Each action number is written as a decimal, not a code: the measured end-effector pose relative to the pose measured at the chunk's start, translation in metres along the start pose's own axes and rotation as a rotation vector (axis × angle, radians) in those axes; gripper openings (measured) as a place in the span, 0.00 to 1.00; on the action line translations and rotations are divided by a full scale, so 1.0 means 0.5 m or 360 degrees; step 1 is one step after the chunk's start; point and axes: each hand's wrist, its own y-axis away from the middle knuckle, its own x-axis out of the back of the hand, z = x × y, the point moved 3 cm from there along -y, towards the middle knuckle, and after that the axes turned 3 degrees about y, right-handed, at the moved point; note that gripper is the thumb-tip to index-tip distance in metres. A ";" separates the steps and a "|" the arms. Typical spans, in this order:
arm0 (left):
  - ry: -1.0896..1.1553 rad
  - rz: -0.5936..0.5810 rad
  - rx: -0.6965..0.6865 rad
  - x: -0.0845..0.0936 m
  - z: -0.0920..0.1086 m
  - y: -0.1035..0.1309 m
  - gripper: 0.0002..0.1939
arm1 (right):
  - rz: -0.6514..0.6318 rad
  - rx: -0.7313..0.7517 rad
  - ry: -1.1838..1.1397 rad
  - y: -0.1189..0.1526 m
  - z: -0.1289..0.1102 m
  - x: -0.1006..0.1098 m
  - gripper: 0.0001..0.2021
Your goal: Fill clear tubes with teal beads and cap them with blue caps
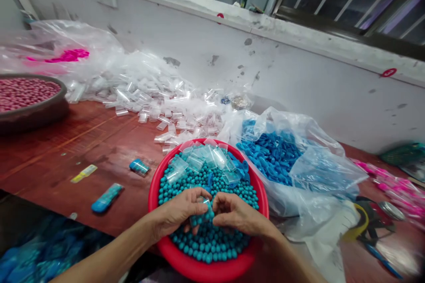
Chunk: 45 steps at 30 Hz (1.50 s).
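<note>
A red basin (154, 185) full of teal beads (207, 247) stands at the front of the table. Over the beads, my left hand (184, 212) is closed round a clear plastic case (207, 214) with teal beads showing in it. My right hand (234, 214) has its fingers curled at the case's right side; what its fingertips hold, if anything, is hidden. Clear empty sleeves (195, 159) and a few blue caps (244, 168) lie on the beads at the basin's far side.
Clear sleeves (149, 93) are heaped along the wall. A bag of blue caps (275, 154) is right of the basin. At left are a bowl of pink beads (29, 112), filled blue cases (108, 197) and a yellow piece (83, 173). Pink pieces (395, 183) lie far right.
</note>
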 end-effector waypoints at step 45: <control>-0.0168 0.0310 -0.0312 0.004 0.004 -0.006 0.17 | 0.0815 0.0257 0.0106 0.004 -0.026 0.021 0.10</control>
